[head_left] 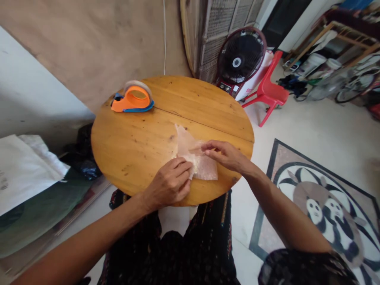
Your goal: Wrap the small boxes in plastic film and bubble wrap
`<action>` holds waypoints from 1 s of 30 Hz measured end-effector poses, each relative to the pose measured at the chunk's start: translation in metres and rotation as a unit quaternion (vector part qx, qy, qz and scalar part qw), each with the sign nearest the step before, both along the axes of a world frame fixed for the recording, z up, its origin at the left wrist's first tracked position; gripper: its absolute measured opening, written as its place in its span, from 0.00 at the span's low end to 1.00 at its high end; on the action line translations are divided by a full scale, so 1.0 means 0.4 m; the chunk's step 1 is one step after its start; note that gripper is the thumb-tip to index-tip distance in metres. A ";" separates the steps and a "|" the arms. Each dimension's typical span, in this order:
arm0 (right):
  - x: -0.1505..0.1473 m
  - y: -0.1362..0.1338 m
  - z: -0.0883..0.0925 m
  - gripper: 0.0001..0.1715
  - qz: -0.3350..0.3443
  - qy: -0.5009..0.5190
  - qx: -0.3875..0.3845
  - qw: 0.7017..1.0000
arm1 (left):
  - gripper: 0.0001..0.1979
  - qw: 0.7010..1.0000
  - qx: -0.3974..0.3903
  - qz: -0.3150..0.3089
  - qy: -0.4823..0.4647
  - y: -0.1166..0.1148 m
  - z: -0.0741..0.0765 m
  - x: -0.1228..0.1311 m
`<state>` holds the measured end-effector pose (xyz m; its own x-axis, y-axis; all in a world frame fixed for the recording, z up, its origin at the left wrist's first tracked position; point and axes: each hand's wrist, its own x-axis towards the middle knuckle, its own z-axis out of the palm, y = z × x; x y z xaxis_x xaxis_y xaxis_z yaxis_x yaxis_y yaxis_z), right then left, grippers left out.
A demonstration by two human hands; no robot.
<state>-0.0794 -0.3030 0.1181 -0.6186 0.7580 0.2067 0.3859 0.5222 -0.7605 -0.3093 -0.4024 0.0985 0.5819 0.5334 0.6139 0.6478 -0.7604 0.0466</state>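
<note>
Tape dispenser (132,99): on round table (133,138), beyond and left of the grip. Left hand (170,183): fingertips pinch the clear plastic wrap (208,170). Wrap: on table, extends beyond and right of that pinch. Right hand (223,154): fingers bent over wrap; cannot tell whether grasping.

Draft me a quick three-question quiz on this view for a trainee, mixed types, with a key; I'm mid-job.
1. True or false: the orange-and-blue tape dispenser stands on the rounded yellow-brown wooden table.
2. Which thing do the fingers of the person's left hand touch?
A: the red plastic chair
B: the clear, bubble-textured plastic wrap
C: the round, dark-bladed fan
3. Fill in the blank: the floor panel with black-and-white pandas lies on the person's ____ side.

Key: 1. True; 2. B; 3. right.
</note>
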 end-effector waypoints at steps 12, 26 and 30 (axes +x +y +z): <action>0.027 -0.093 -0.128 0.38 -0.184 0.120 -0.067 0.973 | 0.10 0.992 -0.099 -0.070 0.030 0.060 0.071 -0.015; 0.085 -0.042 -0.036 0.13 -0.098 -0.005 -0.013 0.995 | 0.07 0.998 -0.050 0.002 0.046 0.041 0.044 0.007; 0.026 0.037 -0.022 0.17 0.046 0.027 -0.041 0.998 | 0.08 0.997 -0.037 0.020 0.058 0.038 0.037 0.006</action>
<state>-0.0691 -0.2884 0.1094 -0.6757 0.7145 0.1813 0.2959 0.4882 -0.8210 -0.3070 -0.3874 0.1134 0.6238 0.5991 0.5019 0.6816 -0.7312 0.0257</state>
